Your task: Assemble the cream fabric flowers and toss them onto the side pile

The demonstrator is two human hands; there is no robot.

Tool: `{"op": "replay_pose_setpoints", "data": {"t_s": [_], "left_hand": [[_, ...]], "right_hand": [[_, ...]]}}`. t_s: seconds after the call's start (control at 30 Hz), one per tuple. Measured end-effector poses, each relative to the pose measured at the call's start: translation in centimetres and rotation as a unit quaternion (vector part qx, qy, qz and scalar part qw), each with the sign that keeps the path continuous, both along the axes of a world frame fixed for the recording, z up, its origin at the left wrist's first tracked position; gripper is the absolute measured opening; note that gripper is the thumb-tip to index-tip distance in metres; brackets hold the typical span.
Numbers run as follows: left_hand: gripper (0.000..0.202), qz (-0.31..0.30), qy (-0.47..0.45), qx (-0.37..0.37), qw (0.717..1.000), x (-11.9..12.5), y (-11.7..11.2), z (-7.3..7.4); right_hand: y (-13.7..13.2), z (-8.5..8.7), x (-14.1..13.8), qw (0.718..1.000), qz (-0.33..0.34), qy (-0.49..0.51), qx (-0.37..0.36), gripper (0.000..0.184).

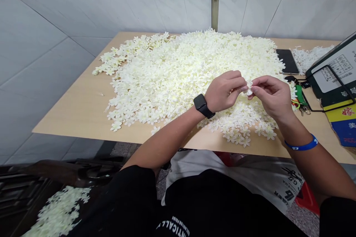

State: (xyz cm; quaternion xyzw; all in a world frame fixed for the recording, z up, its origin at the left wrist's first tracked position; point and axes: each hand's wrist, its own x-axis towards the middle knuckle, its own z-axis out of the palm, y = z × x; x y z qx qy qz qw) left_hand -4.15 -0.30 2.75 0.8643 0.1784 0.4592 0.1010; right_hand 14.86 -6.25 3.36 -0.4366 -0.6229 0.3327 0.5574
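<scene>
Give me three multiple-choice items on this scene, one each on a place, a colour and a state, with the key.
1. Where does the black phone lie?
A. On the table, beside the flower pile
B. Under the table
C. On the floor

2. What colour is the wristband above the right hand?
A. Red
B. Blue
C. Green

3. What state is the small white flower in?
A. Flat on the table
B. Held up between the fingertips of the right hand and left hand
C. Tucked under a watch

1: A, it rests on the tabletop.
2: B, the band shows blue.
3: B, it sits raised between both hands.
</scene>
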Motion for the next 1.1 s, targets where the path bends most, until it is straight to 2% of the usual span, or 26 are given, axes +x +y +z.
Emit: {"op": "replay_pose_setpoints", "data": {"t_s": [0.1, 0.23, 0.43, 0.67, 0.8, 0.93, 1.1], "left_hand": [[0.038, -0.018, 0.006, 0.007, 1.0, 0.0, 0.1, 0.1], [0.038, -0.02, -0.003, -0.034, 0.999, 0.2, 0.0, 0.0], [0.034, -0.05, -0.046, -0.071, 0.995, 0.6, -0.2, -0.3], [0.03, -0.065, -0.073, -0.096, 0.991, 0.7, -0.2, -0.2], [0.032, -0.055, -0.069, -0.138, 0.987, 0.6, -0.2, -0.2], [0.032, -0.045, -0.077, -0.218, 0.972, 0.7, 0.0, -0.5], [0.038, -0.072, -0.097, -0.354, 0.927, 1.1, 0.0, -0.9]], "right_hand": [[0.2, -0.2, 0.1, 0.999, 0.026, 0.015, -0.013, 0.027], [0.3, -0.1, 0.0, 0.999, 0.027, 0.009, -0.022, 0.034], [0.5, -0.2, 0.1, 1.0, 0.008, -0.009, -0.026, 0.031], [0.9, -0.7, 0.7, 0.998, 0.052, 0.026, -0.029, 0.022], [1.0, -0.9, 0.9, 0.996, 0.068, 0.037, -0.037, 0.021], [1.0, -0.8, 0.5, 0.999, 0.023, -0.007, -0.028, 0.021], [0.8, -0.9, -0.2, 0.988, -0.088, -0.118, 0.048, 0.024]]}}
